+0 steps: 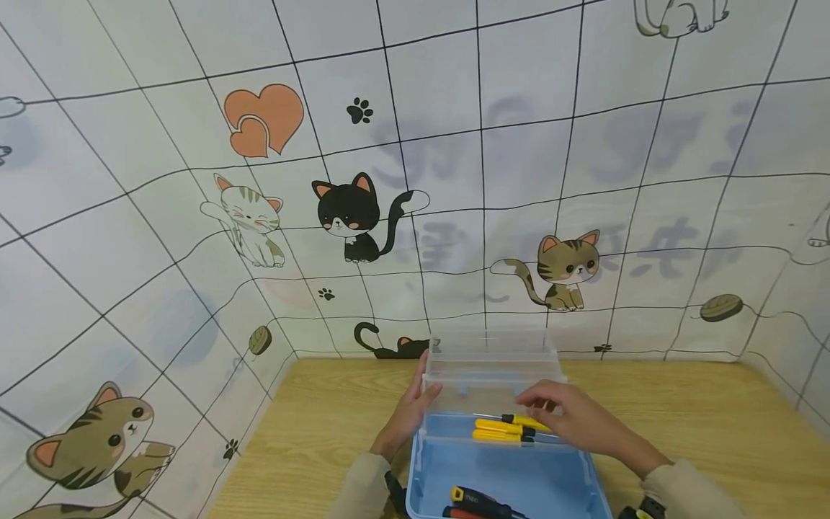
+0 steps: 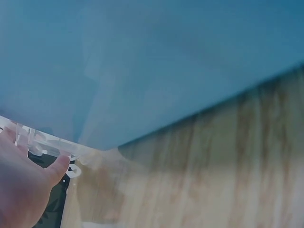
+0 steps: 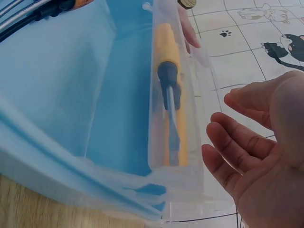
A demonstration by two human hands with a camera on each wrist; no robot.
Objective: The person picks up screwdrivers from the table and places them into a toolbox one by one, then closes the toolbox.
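Observation:
A blue toolbox (image 1: 412, 479) stands on the table, its clear lid (image 1: 496, 355) raised at the back. My left hand (image 1: 407, 417) grips the lid's left edge, thumb at the front and fingers partly hidden behind. Yellow-handled screwdrivers (image 1: 498, 426) lie in a clear tray (image 3: 154, 137) along the back of the box. Just above the right end of these, my right hand (image 1: 573, 419) has loosely bent fingers; in the right wrist view they are spread apart beside the tray, holding nothing. A black screwdriver (image 1: 478, 500) with a yellow end lies in the box's front part.
A red-handled tool (image 1: 459, 513) lies beside the black screwdriver, cut off by the frame. The wooden table (image 1: 324, 432) extends to both sides of the box. Behind it rises a wall (image 1: 454, 158) covered with a cat-and-grid print, close to the raised lid.

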